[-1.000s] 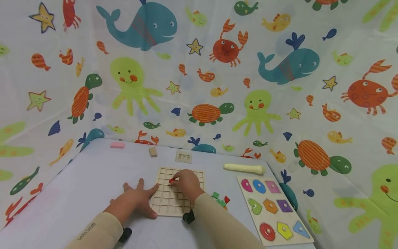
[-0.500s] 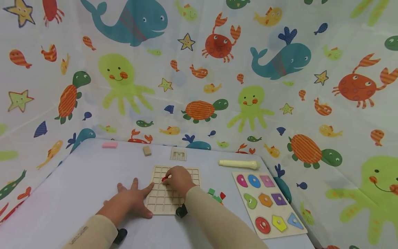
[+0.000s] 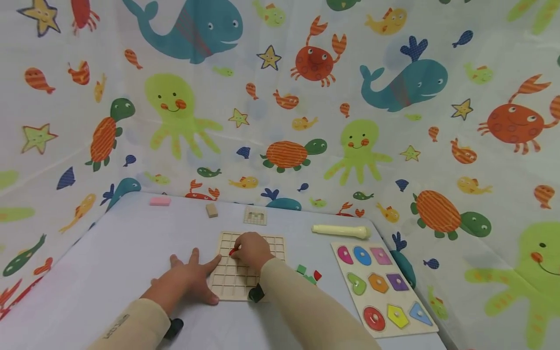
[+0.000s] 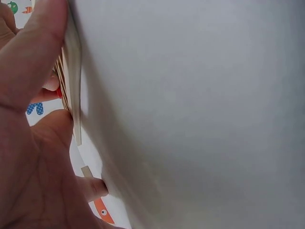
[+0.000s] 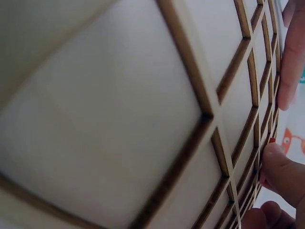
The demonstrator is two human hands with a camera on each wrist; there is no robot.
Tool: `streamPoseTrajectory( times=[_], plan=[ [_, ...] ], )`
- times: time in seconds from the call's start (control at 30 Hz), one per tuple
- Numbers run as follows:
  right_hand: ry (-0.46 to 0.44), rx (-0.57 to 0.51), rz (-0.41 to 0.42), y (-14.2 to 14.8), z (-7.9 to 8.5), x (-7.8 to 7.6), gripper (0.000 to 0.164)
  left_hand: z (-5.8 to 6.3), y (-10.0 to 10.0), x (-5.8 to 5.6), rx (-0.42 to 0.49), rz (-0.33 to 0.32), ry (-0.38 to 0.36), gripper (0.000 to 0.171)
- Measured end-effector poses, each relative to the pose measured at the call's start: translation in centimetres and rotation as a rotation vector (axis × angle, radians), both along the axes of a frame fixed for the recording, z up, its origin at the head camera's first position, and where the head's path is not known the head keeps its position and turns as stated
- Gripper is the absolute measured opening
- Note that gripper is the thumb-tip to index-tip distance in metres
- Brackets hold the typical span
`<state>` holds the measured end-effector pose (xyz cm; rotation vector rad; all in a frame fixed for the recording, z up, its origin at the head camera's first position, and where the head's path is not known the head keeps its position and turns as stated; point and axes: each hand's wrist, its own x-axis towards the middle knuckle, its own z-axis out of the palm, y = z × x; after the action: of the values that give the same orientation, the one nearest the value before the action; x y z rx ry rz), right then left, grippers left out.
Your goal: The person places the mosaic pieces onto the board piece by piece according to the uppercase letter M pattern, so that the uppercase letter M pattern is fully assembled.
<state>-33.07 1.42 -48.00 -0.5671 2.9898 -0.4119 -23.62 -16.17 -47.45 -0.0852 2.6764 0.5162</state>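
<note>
Evidently, from my remote seat, I see the left hand [image 3: 192, 279] spread wide, thumb and a fingertip against the left edge of the grid board [image 3: 229, 282], which I judge is to keep it from sliding on the worktop [image 3: 118, 248]. I have the right hand [image 3: 252, 250] closed narrow over the board's far-left cells, pinching 1 small red piece [image 3: 232, 252] by its tips, likely for fine control, though I cannot tell whether the piece touches wood. Loose green pieces [image 3: 301, 269] lie near the right sleeve [image 3: 310, 311], presumably for easy reach.
</note>
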Motion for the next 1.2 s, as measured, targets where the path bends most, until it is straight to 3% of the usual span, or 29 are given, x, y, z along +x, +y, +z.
streamPoseTrajectory(
  times=[0.37, 0.57, 0.93, 1.2],
  plan=[
    [-0.042, 0.005, -0.019, 0.1, 0.9, 0.1, 0.024, 1.2, 0.3, 0.4, 0.008, 0.009, -0.012, 0.122],
    [-0.035, -0.019, -0.030, 0.3, 1.1, 0.7, 0.026, 1.0, 0.2, 0.3, -0.003, 0.005, -0.007, 0.123],
    [-0.079, -0.309, -0.128, 3.6, 1.4, 6.8, 0.059, 0.4, 0.5, 0.2, -0.005, -0.002, -0.001, 0.123],
    [-0.047, -0.362, -0.202, 8.6, 1.5, 8.8, 0.070, 0.4, 0.4, 0.2, 0.016, 0.012, -0.010, 0.126]
  ],
)
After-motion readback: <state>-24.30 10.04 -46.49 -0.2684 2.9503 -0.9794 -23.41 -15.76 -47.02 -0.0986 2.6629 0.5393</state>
